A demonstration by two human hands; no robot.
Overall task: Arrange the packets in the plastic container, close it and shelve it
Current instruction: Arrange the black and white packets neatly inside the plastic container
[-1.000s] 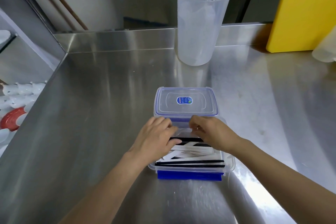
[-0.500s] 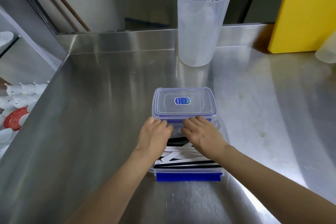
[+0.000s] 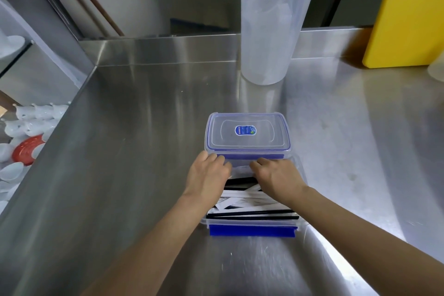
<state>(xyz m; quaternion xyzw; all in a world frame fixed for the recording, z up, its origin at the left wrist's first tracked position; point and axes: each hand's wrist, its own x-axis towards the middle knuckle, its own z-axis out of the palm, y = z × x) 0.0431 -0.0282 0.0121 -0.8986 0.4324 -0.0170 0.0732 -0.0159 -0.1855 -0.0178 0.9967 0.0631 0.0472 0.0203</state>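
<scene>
A clear plastic container with a blue clip on its near side stands open on the steel counter. White and black-edged packets lie across it in a loose stack. Its blue-trimmed clear lid rests just behind the container's far edge. My left hand and my right hand are palm down side by side at the far end of the container. Their fingers curl onto the packets there, just under the lid's near edge. The packets beneath the hands are hidden.
A tall translucent pitcher stands at the back of the counter, with a yellow board leaning at the back right. Below the counter's left edge lie white plastic pieces and a red disc.
Both hands have slid forward over the packets toward the far end of the container and the lid. They have also drawn closer together.
</scene>
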